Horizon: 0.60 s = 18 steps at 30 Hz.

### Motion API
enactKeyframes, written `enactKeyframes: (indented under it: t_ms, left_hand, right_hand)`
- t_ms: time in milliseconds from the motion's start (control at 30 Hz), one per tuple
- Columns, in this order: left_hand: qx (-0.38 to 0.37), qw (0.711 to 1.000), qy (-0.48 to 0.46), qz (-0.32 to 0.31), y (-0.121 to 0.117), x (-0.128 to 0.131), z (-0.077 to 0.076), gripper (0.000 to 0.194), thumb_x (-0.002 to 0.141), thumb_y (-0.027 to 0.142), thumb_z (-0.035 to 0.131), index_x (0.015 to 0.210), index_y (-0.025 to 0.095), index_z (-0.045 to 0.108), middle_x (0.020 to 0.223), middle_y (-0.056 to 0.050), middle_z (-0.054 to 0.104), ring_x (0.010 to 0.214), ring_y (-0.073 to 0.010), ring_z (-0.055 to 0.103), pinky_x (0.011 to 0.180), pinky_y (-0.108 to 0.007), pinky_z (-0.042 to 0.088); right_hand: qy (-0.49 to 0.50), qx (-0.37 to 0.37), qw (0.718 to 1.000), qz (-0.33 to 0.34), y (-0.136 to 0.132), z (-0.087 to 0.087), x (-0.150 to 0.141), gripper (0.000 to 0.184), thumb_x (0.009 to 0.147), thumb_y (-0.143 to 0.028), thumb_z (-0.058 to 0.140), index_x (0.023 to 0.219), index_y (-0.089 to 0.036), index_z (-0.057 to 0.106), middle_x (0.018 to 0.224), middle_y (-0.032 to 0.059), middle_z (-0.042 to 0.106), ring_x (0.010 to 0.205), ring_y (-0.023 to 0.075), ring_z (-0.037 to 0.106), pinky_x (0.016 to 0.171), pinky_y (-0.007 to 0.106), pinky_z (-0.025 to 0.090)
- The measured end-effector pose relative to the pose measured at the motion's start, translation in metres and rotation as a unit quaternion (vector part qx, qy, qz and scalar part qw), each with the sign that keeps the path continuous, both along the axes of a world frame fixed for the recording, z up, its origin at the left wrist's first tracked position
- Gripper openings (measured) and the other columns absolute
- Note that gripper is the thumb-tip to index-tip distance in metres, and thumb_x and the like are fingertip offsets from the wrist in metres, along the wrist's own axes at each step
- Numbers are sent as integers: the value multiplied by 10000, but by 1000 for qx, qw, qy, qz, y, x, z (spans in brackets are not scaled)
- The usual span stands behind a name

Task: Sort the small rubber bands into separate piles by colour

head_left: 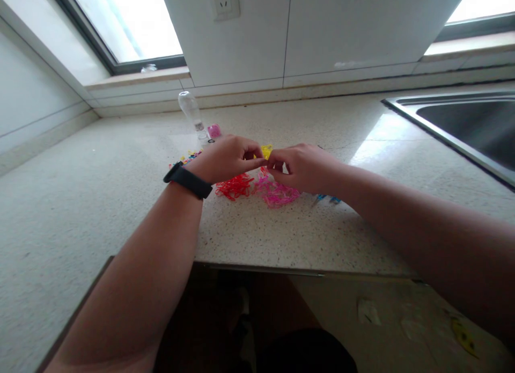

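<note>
My left hand (233, 158), with a black band on its wrist, is closed in a pinch above the piles. Fingertip to fingertip with it, my right hand (308, 168) is closed in a pinch too. Whatever lies between the fingertips is too small to make out. Below them are a red pile (235, 187) and a pink pile (277, 193) of what look like small rubber bands. A yellow pile (266, 151) shows behind the fingertips. Blue pieces (328, 198) peek out under my right wrist, mostly hidden. Mixed coloured bits (190, 157) lie beside my left wrist.
A clear plastic bottle (192, 112) and a small pink object (214, 130) are on the speckled counter (301, 239), behind my left hand. At the right is a metal sink (462, 112). A wall with a socket (223, 1) and windows runs along the back.
</note>
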<state>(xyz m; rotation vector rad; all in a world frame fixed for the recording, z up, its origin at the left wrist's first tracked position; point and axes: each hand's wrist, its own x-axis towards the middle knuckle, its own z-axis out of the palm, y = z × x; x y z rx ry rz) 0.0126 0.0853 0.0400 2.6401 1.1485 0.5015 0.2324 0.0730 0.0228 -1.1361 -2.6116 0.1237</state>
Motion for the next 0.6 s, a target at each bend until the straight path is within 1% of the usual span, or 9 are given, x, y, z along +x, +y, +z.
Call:
enactKeyframes:
  t_ms: [167,300,433,600]
  left_hand:
    - [-19,999,30,-14,-1,3,1,262,913,370,632,849,147,753,648,-12,649,581,-100,497,554,-256,295]
    - [-14,999,44,-14,-3,4,4,257,919,347,614,875,142,762,658,-17,659,586,-100,487,579,-263,299]
    - [-8,998,60,-14,-6,6,7,244,921,325,603,919,146,770,663,-16,659,580,-102,471,589,-270,287]
    - [-13,997,79,-12,-10,8,12,228,914,308,612,943,151,775,677,-19,668,589,-110,485,593,-274,287]
  right_hand:
    - [-71,0,997,31,2,-2,0,204,897,-329,537,934,-213,700,841,53,721,697,180,587,616,312,301]
    - [-97,-9,994,57,5,-3,2,178,891,-314,529,945,-209,662,866,53,718,702,181,581,616,311,290]
    - [-116,-17,991,60,4,-1,2,159,901,-317,511,914,-203,622,851,61,703,671,180,557,611,316,283]
    - [-134,-22,989,65,1,2,1,186,936,-332,470,918,-197,597,876,85,696,697,197,569,631,328,305]
